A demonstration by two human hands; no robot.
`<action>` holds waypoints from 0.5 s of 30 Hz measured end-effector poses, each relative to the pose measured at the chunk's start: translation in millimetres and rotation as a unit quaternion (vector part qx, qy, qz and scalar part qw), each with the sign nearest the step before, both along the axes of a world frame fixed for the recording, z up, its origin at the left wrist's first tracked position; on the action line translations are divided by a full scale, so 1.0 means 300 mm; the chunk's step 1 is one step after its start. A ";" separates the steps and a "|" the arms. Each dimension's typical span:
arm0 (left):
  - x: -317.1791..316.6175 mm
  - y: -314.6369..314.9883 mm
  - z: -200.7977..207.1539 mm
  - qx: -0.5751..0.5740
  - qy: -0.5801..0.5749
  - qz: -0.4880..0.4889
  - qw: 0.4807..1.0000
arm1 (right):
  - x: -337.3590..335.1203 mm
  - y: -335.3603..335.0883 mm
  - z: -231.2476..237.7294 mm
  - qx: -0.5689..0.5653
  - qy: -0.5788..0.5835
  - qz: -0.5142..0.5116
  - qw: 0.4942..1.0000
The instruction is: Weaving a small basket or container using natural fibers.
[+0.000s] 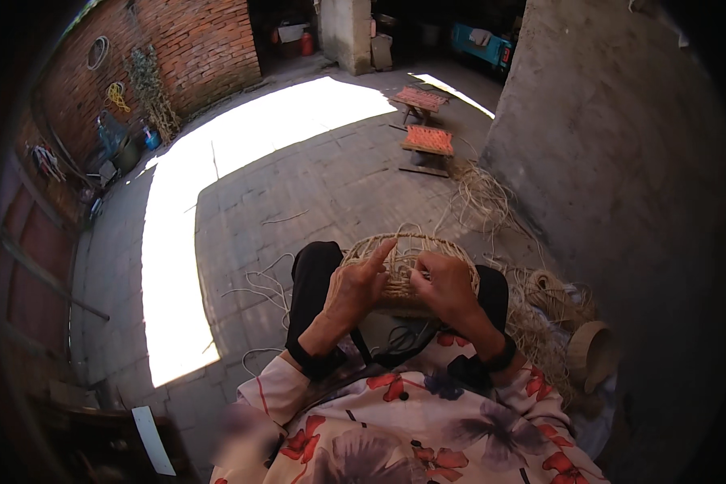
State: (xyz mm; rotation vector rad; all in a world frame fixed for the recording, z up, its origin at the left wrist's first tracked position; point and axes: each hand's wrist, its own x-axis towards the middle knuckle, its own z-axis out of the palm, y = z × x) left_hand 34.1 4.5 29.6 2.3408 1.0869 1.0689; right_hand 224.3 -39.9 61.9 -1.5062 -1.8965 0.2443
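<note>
A half-woven straw basket (402, 246) rests on my lap, its open frame of pale strands facing away from me. My left hand (352, 292) presses against its left side with the forefinger stretched up along the rim. My right hand (445, 284) is closed on the woven band at the basket's middle right, fingers curled into the strands. Black scissors (402, 337) lie on my lap just below the basket.
Loose straw cord (484, 198) and coils (550, 292) lie to my right by a grey concrete wall (621, 161), with a finished round basket (590, 351). Two low stools with woven seats (427, 141) stand ahead. A brick wall (194, 48) and clutter are at the left.
</note>
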 end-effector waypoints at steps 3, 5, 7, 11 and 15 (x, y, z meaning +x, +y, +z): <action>0.004 -0.017 -0.015 0.018 0.007 0.012 1.000 | -0.023 0.040 -0.003 0.037 -0.053 0.018 0.998; 0.008 -0.036 -0.012 0.028 -0.016 0.019 0.999 | -0.042 0.050 0.013 0.043 -0.105 0.020 0.993; 0.003 -0.043 -0.019 0.033 -0.022 0.022 0.999 | -0.065 0.053 0.013 0.049 -0.159 0.020 0.986; 0.005 -0.037 -0.037 0.035 -0.045 0.014 0.998 | -0.096 0.052 -0.004 -0.009 -0.234 0.026 0.972; 0.004 -0.039 -0.001 -0.008 0.030 -0.005 1.000 | -0.087 0.048 0.002 -0.022 -0.205 0.038 0.978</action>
